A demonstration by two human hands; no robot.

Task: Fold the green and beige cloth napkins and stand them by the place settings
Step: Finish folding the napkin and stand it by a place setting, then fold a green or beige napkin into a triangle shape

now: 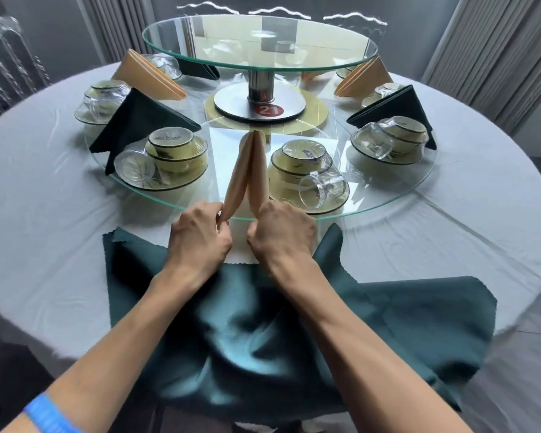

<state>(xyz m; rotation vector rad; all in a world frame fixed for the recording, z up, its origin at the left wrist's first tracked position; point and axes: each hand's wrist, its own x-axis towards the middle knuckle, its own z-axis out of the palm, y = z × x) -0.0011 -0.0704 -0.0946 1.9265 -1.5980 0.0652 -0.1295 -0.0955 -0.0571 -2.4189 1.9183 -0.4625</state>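
Both hands hold the beige napkin [247, 170]: the left hand [200, 237] pinches its near left foot and the right hand [281, 234] curls round its near right foot, so the grip is narrow on each side. From the grip the napkin stands as a tent whose folds meet at a peak on the far side, on the glass ring [388, 198], between two bowl sets [175, 157] [306, 173]. Under the forearms, nearer than the grip, green cloth [294, 339] lies loose and rumpled on the bench [44, 245].
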